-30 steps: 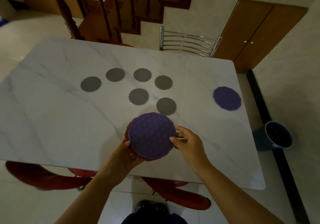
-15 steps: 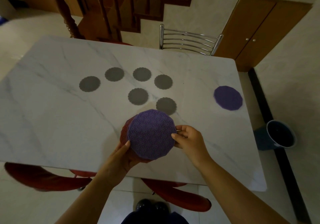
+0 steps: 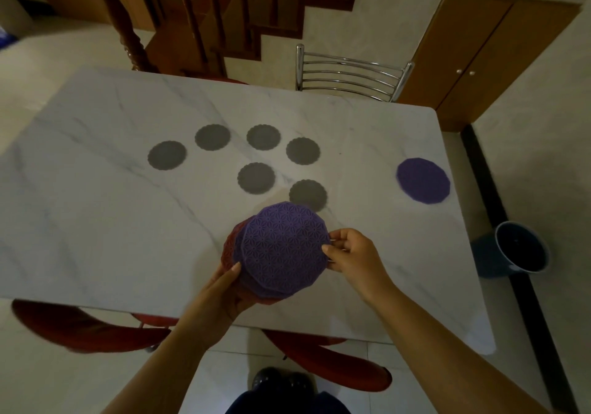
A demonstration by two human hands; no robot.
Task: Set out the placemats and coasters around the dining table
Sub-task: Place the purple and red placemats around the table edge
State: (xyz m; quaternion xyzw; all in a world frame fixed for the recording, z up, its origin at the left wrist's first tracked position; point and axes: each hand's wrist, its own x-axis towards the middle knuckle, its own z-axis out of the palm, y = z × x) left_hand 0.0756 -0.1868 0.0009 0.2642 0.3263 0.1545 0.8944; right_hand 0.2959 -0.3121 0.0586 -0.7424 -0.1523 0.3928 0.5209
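— Where is the stack of mats?

— The stack of mats (image 3: 281,250) sits low in the middle of the frame, over the near edge of the tabletop (image 3: 96,221). The top one is purple with a star pattern; purple and red ones fan out beneath it.

— And the hands?

— The left hand (image 3: 220,288) cups the stack from below, thumb on its left rim. The right hand (image 3: 351,253) pinches the top mat's right edge.

— What lies around it?

— Six grey coasters (image 3: 256,177) are clustered just above, the nearest partly hidden by the stack. A lone purple mat (image 3: 423,180) lies near the right edge. A metal chair (image 3: 348,76) stands at the far side, red chairs (image 3: 326,362) below, and a dark bucket (image 3: 518,250) on the floor at right.
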